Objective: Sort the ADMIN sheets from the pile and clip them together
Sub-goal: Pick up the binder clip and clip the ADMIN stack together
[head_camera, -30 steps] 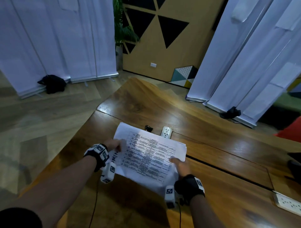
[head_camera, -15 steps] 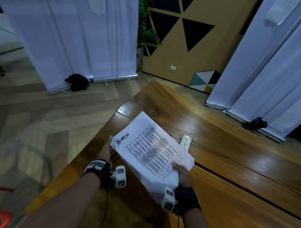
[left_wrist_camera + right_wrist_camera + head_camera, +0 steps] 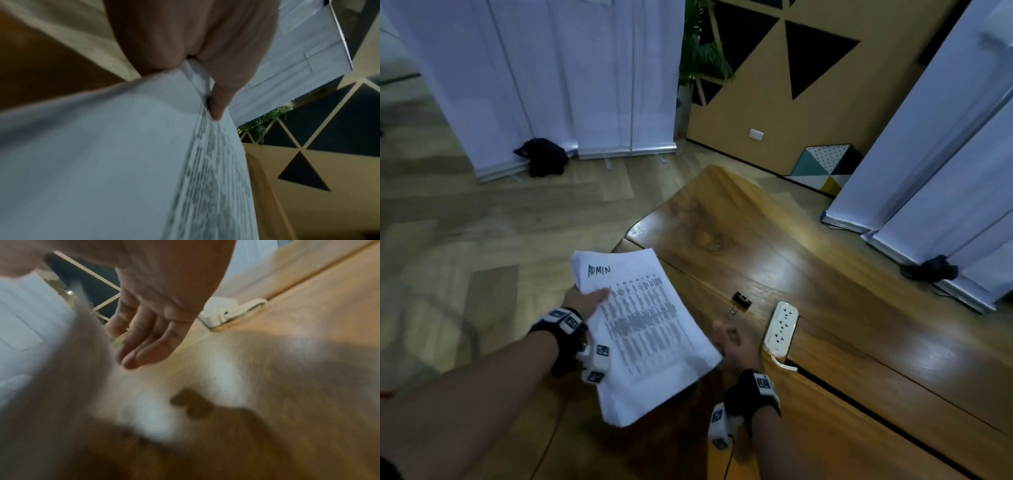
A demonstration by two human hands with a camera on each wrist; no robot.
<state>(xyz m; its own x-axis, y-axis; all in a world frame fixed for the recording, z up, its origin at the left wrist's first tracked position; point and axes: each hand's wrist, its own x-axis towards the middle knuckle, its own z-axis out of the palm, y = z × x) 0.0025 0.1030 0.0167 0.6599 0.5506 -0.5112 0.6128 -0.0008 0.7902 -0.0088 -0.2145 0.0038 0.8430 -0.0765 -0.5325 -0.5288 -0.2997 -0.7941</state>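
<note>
A stack of white printed sheets [image 3: 643, 329] with "ADMIN" handwritten at its top corner is lifted off the wooden table [image 3: 842, 308]. My left hand [image 3: 589, 298] pinches the stack near that corner, thumb on top; the left wrist view shows the thumb pressed on the sheets [image 3: 123, 162]. My right hand [image 3: 729, 339] hovers open just right of the stack, fingers relaxed and holding nothing [image 3: 141, 340]. A black binder clip [image 3: 741, 302] lies on the table beyond the right hand.
A white power strip [image 3: 780, 327] lies on the table right of the clip, its cable end visible [image 3: 228, 313]. White roll-up banners [image 3: 928, 154] stand on the floor behind and to the right. The table's left edge drops to the wood floor [image 3: 482, 240].
The right hand has let go of the stack's lower edge and moved right toward the clip. The left hand now holds the stack alone, swung further left off the table.
</note>
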